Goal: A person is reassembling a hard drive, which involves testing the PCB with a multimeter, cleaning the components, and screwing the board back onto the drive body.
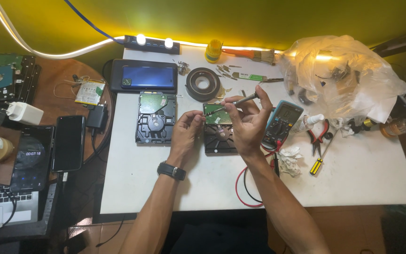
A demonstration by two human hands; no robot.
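Observation:
My right hand point(249, 123) grips a small screwdriver point(241, 100) whose tip points down-left onto the green circuit board of a hard drive point(219, 136) lying on the white table point(165, 178). My left hand point(186, 131), with a black watch at the wrist, rests at that drive's left edge, fingers pinched together near the board. A second hard drive point(155, 117) lies just left of my left hand, board side up.
A multimeter point(282, 122) with red and black leads sits right of the drive. Pliers point(319, 134), a yellow screwdriver point(316, 165), a tape roll point(203, 83), a brush point(254, 55), a plastic bag point(341, 77), a blue phone point(147, 77) and more drives point(3, 77) lie around.

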